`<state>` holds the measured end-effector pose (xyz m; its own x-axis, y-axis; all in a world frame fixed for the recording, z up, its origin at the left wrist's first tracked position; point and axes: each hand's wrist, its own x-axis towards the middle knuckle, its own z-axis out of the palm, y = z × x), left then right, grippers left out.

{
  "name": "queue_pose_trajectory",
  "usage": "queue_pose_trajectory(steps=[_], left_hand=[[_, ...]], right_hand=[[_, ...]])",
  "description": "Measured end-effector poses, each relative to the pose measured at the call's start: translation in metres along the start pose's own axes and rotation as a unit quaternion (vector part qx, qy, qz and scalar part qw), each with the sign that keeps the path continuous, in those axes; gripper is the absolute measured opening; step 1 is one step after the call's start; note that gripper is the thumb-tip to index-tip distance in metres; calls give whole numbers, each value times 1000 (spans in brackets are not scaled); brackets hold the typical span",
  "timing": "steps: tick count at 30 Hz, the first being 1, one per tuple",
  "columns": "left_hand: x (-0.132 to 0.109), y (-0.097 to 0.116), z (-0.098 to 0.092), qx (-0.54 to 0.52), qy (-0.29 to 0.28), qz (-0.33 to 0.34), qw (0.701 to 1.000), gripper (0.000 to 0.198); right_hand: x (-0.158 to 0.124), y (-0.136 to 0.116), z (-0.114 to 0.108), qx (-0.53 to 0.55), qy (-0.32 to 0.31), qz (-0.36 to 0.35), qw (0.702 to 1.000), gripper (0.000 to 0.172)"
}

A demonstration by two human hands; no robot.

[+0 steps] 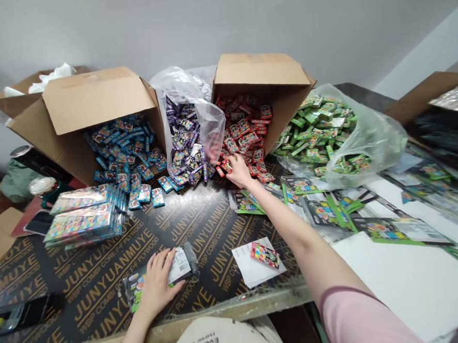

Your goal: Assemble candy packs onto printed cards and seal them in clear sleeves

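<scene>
My left hand (160, 279) lies flat, thumb spread, across a printed packet in clear plastic (184, 265) near the table's front edge. The packet's barcode side shows past the fingertips. Reaching far forward, my right hand (239, 172) has its fingers bent around a small red box (226, 166) at the front of a heap of like red boxes (246, 134). That heap spills from a tipped cardboard carton (261, 68). Between my arms, one red box (265, 255) rests on a white paper sheet (245, 269).
At left, a second carton (100, 96) spills blue boxes (122, 147) beside a stack of filled clear packs (82, 216). Purple boxes (186, 138) and green boxes (319, 124) fill plastic bags. Flat printed packets (403, 229) lie at right. A black phone-like object (22, 313) lies at front left.
</scene>
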<state>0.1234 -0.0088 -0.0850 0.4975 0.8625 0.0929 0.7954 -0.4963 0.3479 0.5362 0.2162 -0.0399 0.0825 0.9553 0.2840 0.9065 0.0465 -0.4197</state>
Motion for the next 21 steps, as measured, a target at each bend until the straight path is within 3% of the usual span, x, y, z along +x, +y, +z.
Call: queue_pose_trajectory(steps=[3, 6, 8, 12, 14, 17, 21], left_hand=[[0, 1, -2, -3, -5, 1, 1000, 72], [0, 0, -3, -9, -8, 3, 1000, 71], [0, 0, -5, -18, -13, -2, 1000, 71], [6, 5, -11, -60, -10, -38, 997, 75], [17, 14, -16, -113, 31, -87, 989, 71], [45, 33, -21, -258, 116, -148, 948, 53], [87, 55, -21, -467, 164, -234, 837, 37]], right_hand=[[-34, -22, 0, 127, 29, -25, 991, 39], [-77, -53, 9, 296, -19, -14, 955, 35], [-105, -73, 15, 415, -64, 46, 907, 38], [-145, -103, 21, 586, -160, 189, 772, 46], [-158, -115, 23, 618, -179, 203, 738, 49], [-173, -134, 25, 613, -180, 146, 755, 49], [-176, -148, 23, 534, -190, 37, 823, 53]])
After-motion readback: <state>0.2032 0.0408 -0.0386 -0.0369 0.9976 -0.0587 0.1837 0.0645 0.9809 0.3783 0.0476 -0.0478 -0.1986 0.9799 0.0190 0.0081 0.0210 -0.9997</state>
